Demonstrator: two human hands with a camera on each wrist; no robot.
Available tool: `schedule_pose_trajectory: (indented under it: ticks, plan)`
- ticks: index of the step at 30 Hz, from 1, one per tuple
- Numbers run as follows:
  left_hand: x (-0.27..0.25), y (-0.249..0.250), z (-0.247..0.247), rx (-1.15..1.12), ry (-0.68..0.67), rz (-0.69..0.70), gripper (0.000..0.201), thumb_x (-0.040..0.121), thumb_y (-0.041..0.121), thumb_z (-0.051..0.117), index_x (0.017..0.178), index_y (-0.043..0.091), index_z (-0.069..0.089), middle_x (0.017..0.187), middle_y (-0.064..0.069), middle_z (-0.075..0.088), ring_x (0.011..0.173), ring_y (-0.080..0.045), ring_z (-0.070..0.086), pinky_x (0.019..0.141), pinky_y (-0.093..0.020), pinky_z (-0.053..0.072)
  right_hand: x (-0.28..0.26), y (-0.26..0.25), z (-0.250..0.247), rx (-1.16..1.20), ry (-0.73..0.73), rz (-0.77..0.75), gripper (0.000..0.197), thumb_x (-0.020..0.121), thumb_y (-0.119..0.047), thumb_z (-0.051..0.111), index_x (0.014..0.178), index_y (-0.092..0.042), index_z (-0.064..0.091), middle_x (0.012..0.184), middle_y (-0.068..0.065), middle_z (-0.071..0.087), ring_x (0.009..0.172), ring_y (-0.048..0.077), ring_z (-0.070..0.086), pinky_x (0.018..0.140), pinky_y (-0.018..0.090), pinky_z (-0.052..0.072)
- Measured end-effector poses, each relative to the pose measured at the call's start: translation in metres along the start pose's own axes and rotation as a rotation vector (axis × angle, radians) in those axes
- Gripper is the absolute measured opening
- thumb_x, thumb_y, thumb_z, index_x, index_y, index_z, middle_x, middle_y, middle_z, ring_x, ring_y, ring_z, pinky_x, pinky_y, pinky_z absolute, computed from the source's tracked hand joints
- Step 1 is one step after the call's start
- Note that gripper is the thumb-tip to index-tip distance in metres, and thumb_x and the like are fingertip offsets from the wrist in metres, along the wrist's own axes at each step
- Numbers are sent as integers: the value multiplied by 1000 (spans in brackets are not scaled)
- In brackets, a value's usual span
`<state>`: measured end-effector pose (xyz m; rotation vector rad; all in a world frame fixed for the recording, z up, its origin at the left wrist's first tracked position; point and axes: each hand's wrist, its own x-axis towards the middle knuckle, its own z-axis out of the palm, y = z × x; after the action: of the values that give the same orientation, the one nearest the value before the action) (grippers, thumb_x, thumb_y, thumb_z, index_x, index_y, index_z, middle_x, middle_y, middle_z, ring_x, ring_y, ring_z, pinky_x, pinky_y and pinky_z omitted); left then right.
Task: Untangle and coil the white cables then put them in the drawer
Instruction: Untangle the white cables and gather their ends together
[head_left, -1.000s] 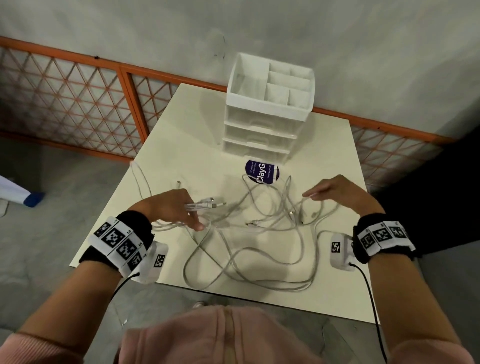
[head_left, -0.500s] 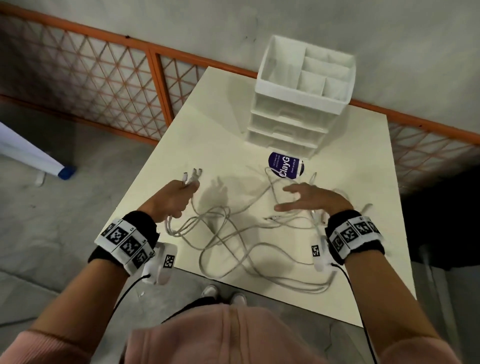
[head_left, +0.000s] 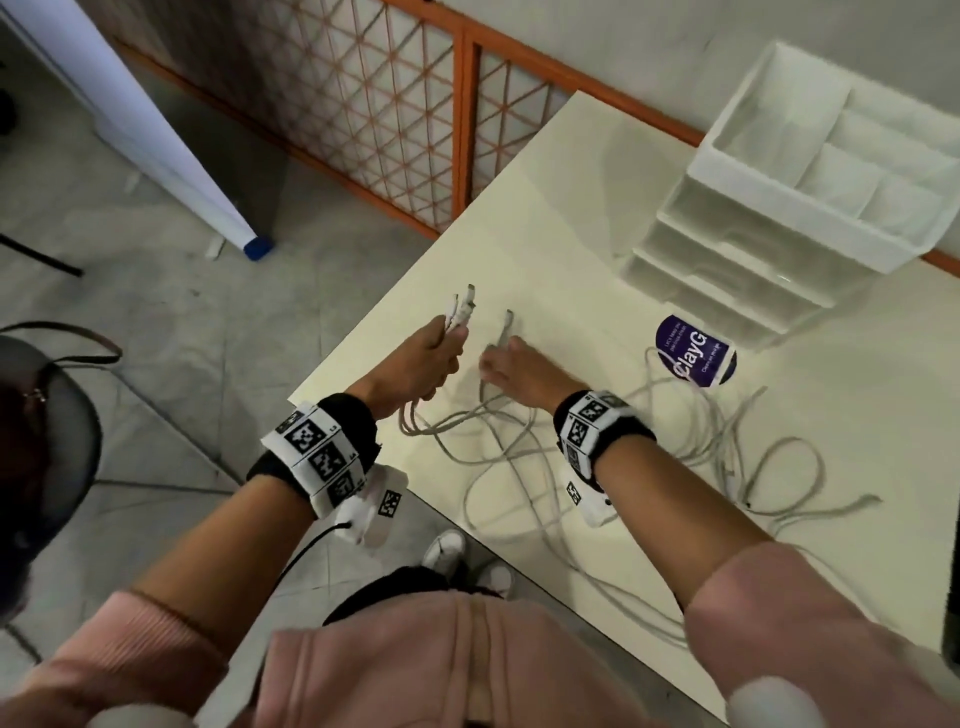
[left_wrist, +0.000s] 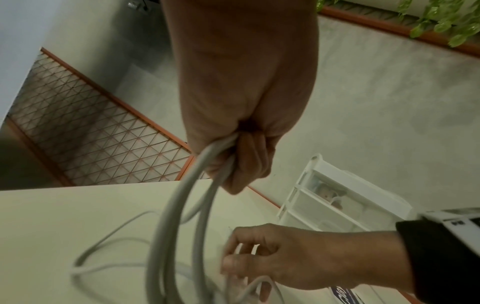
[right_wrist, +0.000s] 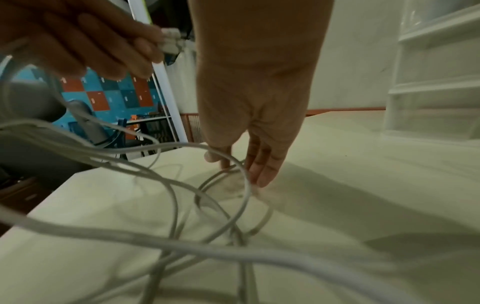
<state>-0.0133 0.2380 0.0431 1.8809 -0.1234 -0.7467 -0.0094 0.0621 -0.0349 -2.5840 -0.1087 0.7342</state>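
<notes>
Several white cables (head_left: 524, 457) lie tangled on the cream table (head_left: 571, 218). My left hand (head_left: 441, 358) grips a bunch of cable ends above the table's left edge, their plugs (head_left: 462, 306) sticking up past my fingers. In the left wrist view the gripped cables (left_wrist: 176, 226) hang down in loops from my left hand (left_wrist: 241, 164). Just to its right, my right hand (head_left: 498, 361) pinches one cable end (head_left: 506, 325) low over the table. The right wrist view shows my right hand (right_wrist: 244, 164) with its fingers pointing down at a cable loop (right_wrist: 233, 205). The white drawer unit (head_left: 753, 249) stands at the back right, drawers closed.
A purple round label (head_left: 696, 351) lies in front of the drawer unit. An orange lattice fence (head_left: 462, 130) runs behind the table. A white pole with a blue foot (head_left: 156, 135) leans on the floor at left. The table's near edge (head_left: 519, 545) is close to my body.
My left hand has lifted its bunch of cable ends higher and further from the tangle. My right hand has crossed left over the tangle and taken one cable end beside the left hand.
</notes>
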Motion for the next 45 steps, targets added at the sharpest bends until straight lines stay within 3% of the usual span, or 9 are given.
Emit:
schedule_pose_trajectory:
  ticks: [4, 8, 12, 18, 22, 28, 34, 40, 45]
  plan:
    - [1, 0, 1, -5, 17, 58, 21, 102, 33, 35, 91, 15, 40, 71, 5, 36, 57, -11, 28, 49, -21, 27, -6, 21, -4, 53, 153, 133, 9, 83, -6, 62, 75, -9, 59, 111, 25, 63, 99, 35, 62, 74, 25, 39]
    - [8, 4, 7, -54, 37, 79, 24, 102, 35, 34, 85, 18, 35, 71, 3, 33, 57, -11, 26, 51, -24, 26, -23, 39, -26, 543, 447, 208, 25, 77, 8, 61, 92, -10, 50, 76, 8, 56, 73, 27, 57, 65, 34, 49]
    - [18, 23, 26, -179, 153, 148, 35, 98, 42, 42, 74, 21, 28, 59, 5, 25, 49, -10, 22, 45, -24, 25, -58, 19, -60, 875, 514, -25, 30, 79, 6, 67, 94, -10, 46, 79, 3, 52, 66, 21, 62, 55, 24, 55]
    - [33, 55, 59, -268, 155, 203, 36, 102, 36, 37, 72, 15, 41, 56, 3, 38, 36, -5, 37, 35, -16, 30, -89, -21, -60, 750, 474, -153, 29, 82, 1, 66, 90, -14, 43, 75, -1, 57, 66, 25, 63, 65, 37, 54]
    - [39, 63, 64, -178, 266, 281, 32, 104, 34, 25, 84, 15, 42, 73, 1, 44, 57, -10, 45, 48, -20, 39, -116, -3, -53, 839, 337, -66, 23, 93, -21, 57, 105, -7, 43, 62, 3, 54, 46, 11, 49, 50, 18, 43]
    - [42, 78, 42, -608, 292, 368, 38, 105, 29, 23, 68, 20, 25, 42, 14, 27, 36, -4, 24, 38, -18, 35, -171, 95, -56, 525, 361, 103, 45, 95, -40, 48, 59, -14, 54, 50, -7, 44, 49, 7, 42, 58, 20, 35]
    - [30, 76, 62, -375, 254, 488, 34, 104, 28, 31, 70, 22, 29, 44, 16, 32, 37, -2, 25, 35, -16, 25, -196, 143, -78, 416, 498, 227, 32, 93, -35, 55, 71, -12, 61, 67, -1, 60, 60, 9, 52, 69, 25, 40]
    - [17, 87, 90, -42, -76, 556, 24, 78, 31, 76, 91, 17, 63, 47, 12, 30, 43, -9, 24, 43, -21, 22, -193, 91, -118, 489, 597, 15, 25, 87, -31, 65, 78, -8, 62, 73, -7, 63, 71, 1, 57, 71, 19, 42]
    - [12, 95, 115, 79, -86, 594, 15, 89, 22, 64, 78, 12, 66, 40, 11, 45, 37, -4, 34, 43, -14, 26, -194, 58, -134, 503, 648, -103, 25, 88, -27, 64, 85, -1, 64, 75, -7, 66, 68, -3, 59, 66, 11, 42]
